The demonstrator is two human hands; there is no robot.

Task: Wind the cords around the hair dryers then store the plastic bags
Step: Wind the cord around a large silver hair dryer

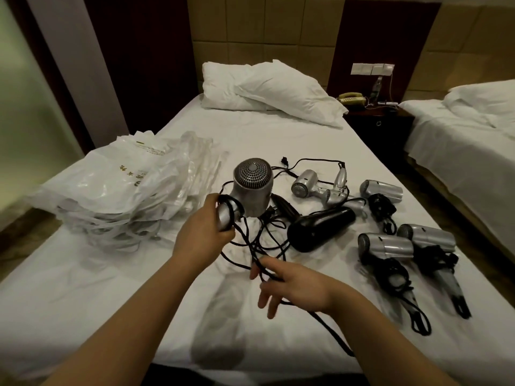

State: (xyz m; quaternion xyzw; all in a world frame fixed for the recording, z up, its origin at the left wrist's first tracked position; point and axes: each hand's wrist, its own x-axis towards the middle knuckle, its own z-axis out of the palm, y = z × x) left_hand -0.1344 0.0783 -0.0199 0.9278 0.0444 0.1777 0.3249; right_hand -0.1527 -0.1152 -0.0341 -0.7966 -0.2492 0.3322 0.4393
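My left hand (pixel 202 232) grips the handle of a silver hair dryer (pixel 252 188), held above the bed with its grille end facing me. A turn of its black cord (pixel 248 246) lies around the handle. That cord runs down to my right hand (pixel 289 282), which pinches it between thumb and forefinger while the other fingers are spread. A black hair dryer (pixel 320 227) lies right of the cord. Three silver dryers (pixel 387 247) with wound cords lie on the right side. Two more silver dryers (pixel 306 183) lie behind, cords loose.
A heap of white plastic bags (pixel 117 190) sits on the left of the white bed (pixel 111 302). Pillows (pixel 267 90) lie at the head. A nightstand with a phone (pixel 352 100) stands between this bed and a second bed (pixel 459 135) on the right.
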